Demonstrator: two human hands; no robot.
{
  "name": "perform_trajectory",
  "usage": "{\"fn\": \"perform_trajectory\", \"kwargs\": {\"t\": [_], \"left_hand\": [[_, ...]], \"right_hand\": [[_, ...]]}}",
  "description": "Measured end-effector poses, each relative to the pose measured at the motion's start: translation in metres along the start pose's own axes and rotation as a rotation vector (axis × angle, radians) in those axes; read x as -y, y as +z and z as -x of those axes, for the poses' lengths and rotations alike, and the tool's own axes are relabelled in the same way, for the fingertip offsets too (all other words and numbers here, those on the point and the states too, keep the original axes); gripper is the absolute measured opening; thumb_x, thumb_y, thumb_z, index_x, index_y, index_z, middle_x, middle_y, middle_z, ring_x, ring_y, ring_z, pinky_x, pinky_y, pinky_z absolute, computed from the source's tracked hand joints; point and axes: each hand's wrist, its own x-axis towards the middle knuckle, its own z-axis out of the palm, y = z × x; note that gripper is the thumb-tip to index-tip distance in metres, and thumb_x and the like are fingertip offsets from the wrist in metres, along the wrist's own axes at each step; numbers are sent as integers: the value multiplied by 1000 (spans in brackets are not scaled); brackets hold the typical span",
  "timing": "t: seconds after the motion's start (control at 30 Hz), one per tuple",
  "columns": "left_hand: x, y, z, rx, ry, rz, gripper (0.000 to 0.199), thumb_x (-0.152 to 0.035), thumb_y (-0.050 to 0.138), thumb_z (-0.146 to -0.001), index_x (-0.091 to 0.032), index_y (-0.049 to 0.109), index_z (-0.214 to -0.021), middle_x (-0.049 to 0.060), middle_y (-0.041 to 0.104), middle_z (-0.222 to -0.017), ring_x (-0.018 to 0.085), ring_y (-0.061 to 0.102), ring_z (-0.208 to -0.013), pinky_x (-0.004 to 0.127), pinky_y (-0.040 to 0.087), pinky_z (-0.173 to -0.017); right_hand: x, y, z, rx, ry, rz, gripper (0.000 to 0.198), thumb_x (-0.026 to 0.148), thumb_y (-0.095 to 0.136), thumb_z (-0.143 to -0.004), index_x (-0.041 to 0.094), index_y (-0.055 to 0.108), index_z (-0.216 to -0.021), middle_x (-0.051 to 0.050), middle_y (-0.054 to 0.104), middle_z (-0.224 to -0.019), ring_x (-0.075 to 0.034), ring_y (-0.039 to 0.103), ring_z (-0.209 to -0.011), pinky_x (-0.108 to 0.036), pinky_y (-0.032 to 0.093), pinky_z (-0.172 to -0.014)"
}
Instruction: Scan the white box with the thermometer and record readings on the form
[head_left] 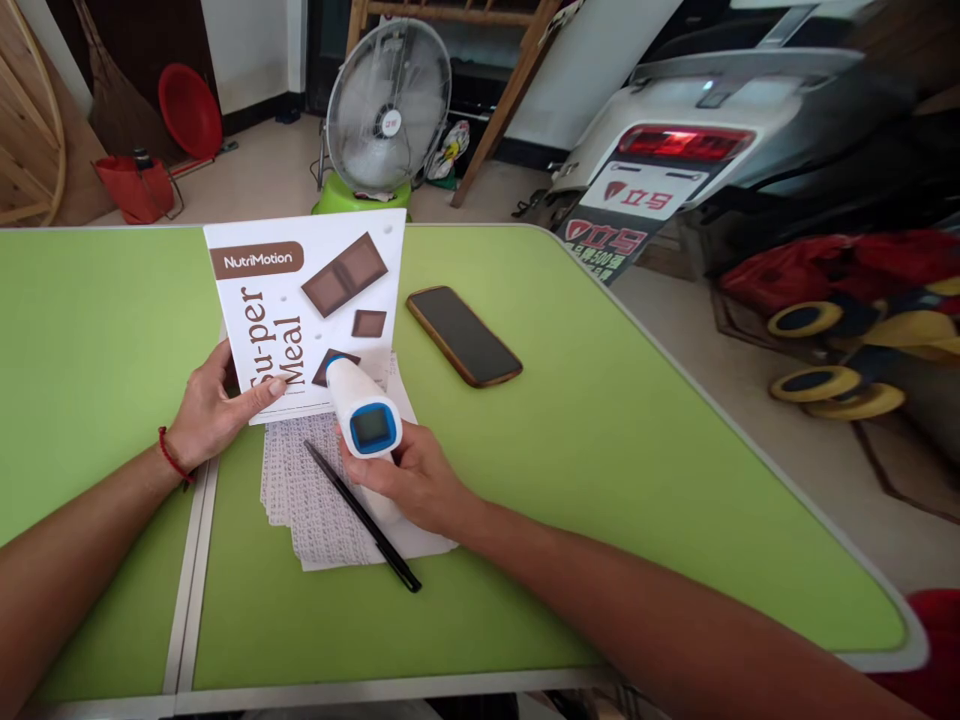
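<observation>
My left hand (217,408) grips the lower left of a white box (274,300) printed with "NutriMotion" and chocolate pieces, its thumb on the front. The box stands tilted up above the table. In my right hand (420,480) is a white infrared thermometer (356,395) with a blue-rimmed screen, fingers wrapped round its handle. Its front end overlaps the lower part of the box; whether they touch I cannot tell. Beneath both lie sheets of paper (322,540) covered in small writing. A black pen (364,515) rests across the sheets, its lower end over the table.
A phone (465,337) in a brown case lies right of the box on the green folding table (570,480). Past the far edge stand a fan (388,105) and a red bucket (135,188). A white scooter (675,110) is at the right.
</observation>
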Motion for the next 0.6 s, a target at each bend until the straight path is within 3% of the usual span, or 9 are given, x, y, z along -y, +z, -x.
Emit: {"fn": "perform_trajectory", "kwargs": {"t": [0.4,0.6], "left_hand": [[-3,-1,0,18,-6,-20,50,-56,74,-74,-19,64,-108,10,70,-111,30,67,-100,47,56,-89],[-1,-1,-1,10,-6,-34,51,-56,74,-74,-20,64,-107,10,70,-110,30,67,-101,47,56,-89]], "right_hand": [[3,-1,0,38,-45,66,15,33,64,-75,20,57,-74,2,55,-65,-12,49,-60,-29,45,-61],[0,0,0,16,-39,39,17,33,66,-73,20,59,-81,2,56,-66,-12,51,-61,-29,45,-61]]}}
